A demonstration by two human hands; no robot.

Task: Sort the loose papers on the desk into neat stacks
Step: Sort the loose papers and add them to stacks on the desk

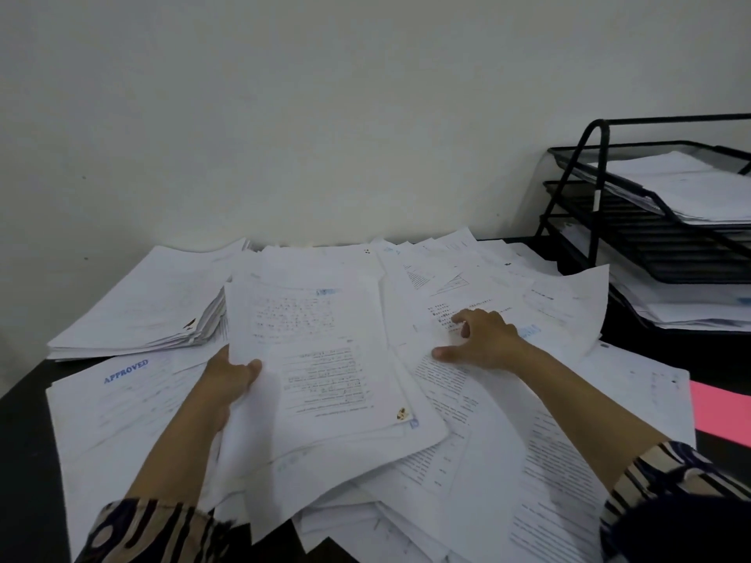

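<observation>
Left hand (233, 373) grips a bundle of printed sheets (325, 359) by its left edge, thumb on top; right hand (481, 339) rests fingers spread on the loose papers (508, 440).

Bundle's white, dense text, a bit fanned, lifted over the messy pile. Left of the bundle sits a neat stack (142, 306); right of it, a black wire tray (650, 221) holding more paper.
</observation>
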